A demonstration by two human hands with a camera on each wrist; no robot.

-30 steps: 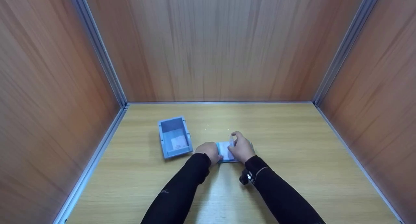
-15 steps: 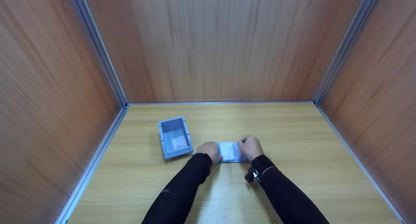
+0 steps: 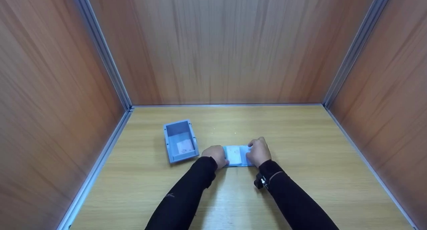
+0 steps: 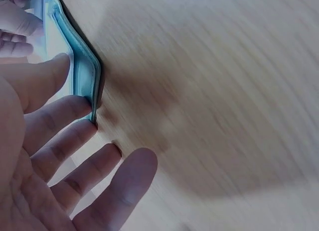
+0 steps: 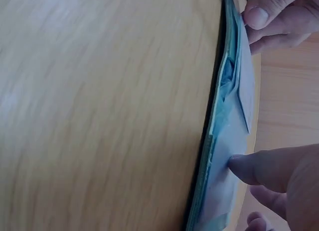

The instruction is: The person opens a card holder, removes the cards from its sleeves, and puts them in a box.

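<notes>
A pale blue flat packet lies on the wooden table, between my two hands. My left hand is at its left end; in the left wrist view its fingers are stretched out, with their tips against the layered edge of the packet. My right hand is curled over the right end. In the right wrist view its thumb presses on top of the packet, which is seen edge-on. The underside of the packet is hidden.
A small blue open bin stands left of my hands, with a white packet lying inside it. Wooden walls with metal corner rails close off the table on the left, back and right.
My right hand has swung a flap of the packet over to the right and now presses it down at the right end. My left hand has stayed at the left end.
</notes>
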